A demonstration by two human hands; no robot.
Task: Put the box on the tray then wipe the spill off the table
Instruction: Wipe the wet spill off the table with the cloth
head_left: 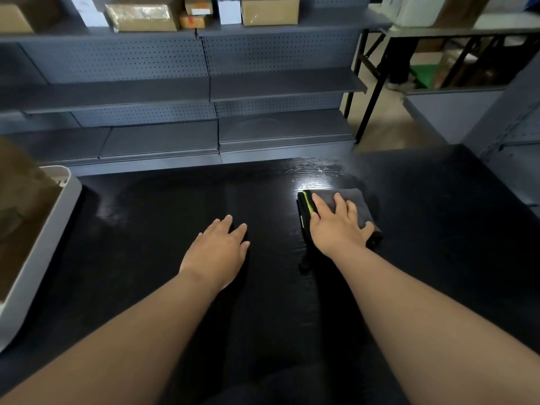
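Note:
A brown cardboard box [20, 182] sits in the white tray [43, 229] at the left edge of the black table [146, 244]. My right hand [336, 223] lies flat on a folded grey cloth [355, 203] with a green and black edge, right of the table's middle. Its fingers are spread and press the cloth down. Just beyond the cloth a wet, shiny patch [315, 173] glistens near the table's far edge. My left hand [217, 249] rests palm down on the bare table at the centre, fingers apart, holding nothing.
Grey metal shelving [204, 92] runs along the far side of the table, with cardboard boxes [143, 16] on its top shelf. A folding table [438, 33] stands at the back right. A grey cabinet [511, 127] borders the right side.

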